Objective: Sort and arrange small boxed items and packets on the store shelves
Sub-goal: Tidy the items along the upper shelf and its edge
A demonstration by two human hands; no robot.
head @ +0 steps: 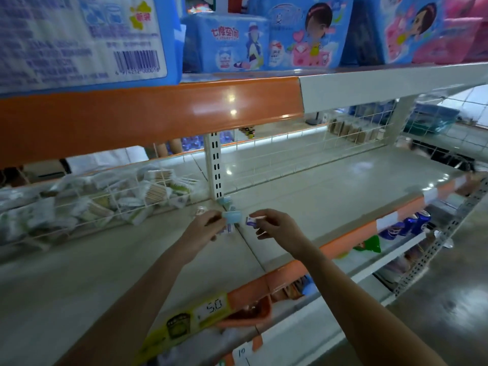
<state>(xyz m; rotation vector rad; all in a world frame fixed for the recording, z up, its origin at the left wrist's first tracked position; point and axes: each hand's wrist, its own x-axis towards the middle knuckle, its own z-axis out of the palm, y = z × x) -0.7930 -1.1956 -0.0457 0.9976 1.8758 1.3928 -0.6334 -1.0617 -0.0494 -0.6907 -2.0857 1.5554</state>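
Note:
Both hands reach over the middle shelf [330, 191] near its slotted upright [216, 165]. My left hand [206, 225] pinches a small light-blue box [232, 216], and more small boxes [229, 229] show just under its fingers. My right hand [274, 225] pinches a small white-and-purple box [250, 221] just right of the blue one. Another small blue box [227, 201] sits at the foot of the upright.
A wire divider [87, 207] on the left holds several clear packets [105, 199] of small items. The upper shelf carries large blue and pink packs [303, 35]. Orange price rails [264, 286] edge the shelves; bottles [412, 224] stand on the shelf below.

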